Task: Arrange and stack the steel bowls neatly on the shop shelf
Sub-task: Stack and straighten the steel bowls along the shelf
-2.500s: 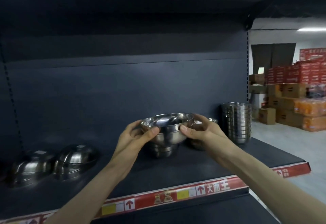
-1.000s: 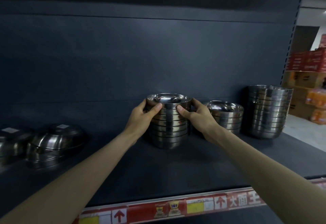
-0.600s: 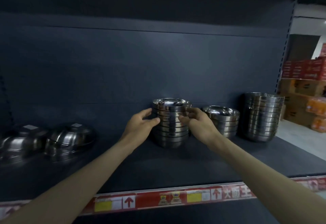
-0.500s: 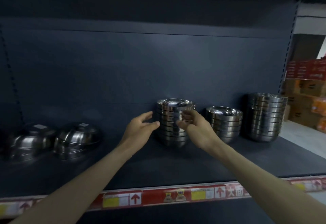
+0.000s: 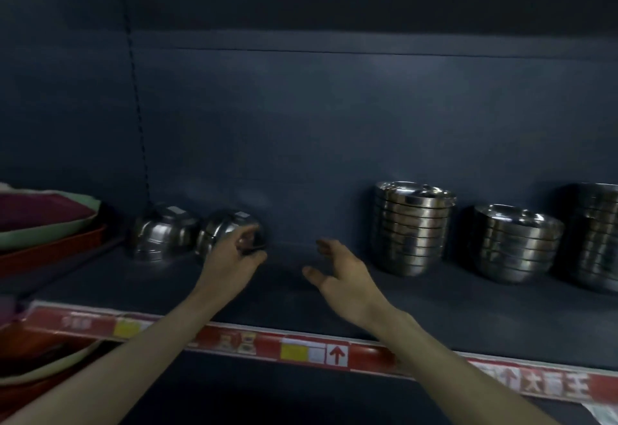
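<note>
While left hand (image 5: 230, 259) touches upturned bowl (image 5: 223, 228) | right hand (image 5: 341, 272) spread beside stack (image 5: 413, 228)

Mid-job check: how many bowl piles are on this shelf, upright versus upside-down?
Upright bowl stacks: 3
Upside-down bowl piles: 2
Total: 5

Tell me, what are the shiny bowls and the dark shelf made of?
The stacked bowls look like polished steel: silvery and mirror-bright, with sharp streaks of light along their rims. The shelf looks like painted metal: dark blue-grey, flat and matte, with no shine. It could be some other coated board; the picture cannot settle that.
</note>
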The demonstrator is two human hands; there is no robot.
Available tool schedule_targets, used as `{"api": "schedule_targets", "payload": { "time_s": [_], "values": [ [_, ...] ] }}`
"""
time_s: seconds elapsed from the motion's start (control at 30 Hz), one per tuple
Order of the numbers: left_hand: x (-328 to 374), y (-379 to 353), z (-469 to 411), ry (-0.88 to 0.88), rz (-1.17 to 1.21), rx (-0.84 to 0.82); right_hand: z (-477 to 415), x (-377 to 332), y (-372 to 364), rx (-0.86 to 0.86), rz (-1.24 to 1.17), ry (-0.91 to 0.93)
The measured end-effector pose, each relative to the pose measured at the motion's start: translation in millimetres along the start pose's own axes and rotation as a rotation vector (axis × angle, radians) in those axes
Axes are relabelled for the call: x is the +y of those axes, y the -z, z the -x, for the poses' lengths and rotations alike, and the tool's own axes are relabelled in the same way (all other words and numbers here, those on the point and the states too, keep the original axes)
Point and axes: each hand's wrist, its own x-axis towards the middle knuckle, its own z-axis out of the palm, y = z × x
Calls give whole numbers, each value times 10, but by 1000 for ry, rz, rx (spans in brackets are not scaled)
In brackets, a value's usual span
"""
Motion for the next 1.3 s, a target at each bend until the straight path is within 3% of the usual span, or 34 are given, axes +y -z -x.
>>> {"api": "schedule_targets", "payload": {
  "time_s": [0.2, 0.4, 0.77, 1.1, 1.3],
  "values": [
    [-298, 268, -238, 27, 0, 211, -340, -117, -587, -104, -17, -28],
    [-598, 309, -478, 111, -34, 225, -813, -161, -951, -92, -49, -69],
    [-970, 247, -785, 146, 43, 64, -1268, -65, -1280, 61, -117, -156],
    [-1084, 262, -925, 200, 25, 18, -1325, -86, -1274, -194, 150, -215],
    [-911, 262, -824, 175, -174, 7, -1297, -75, -1220, -177, 77, -158]
  ]
}}
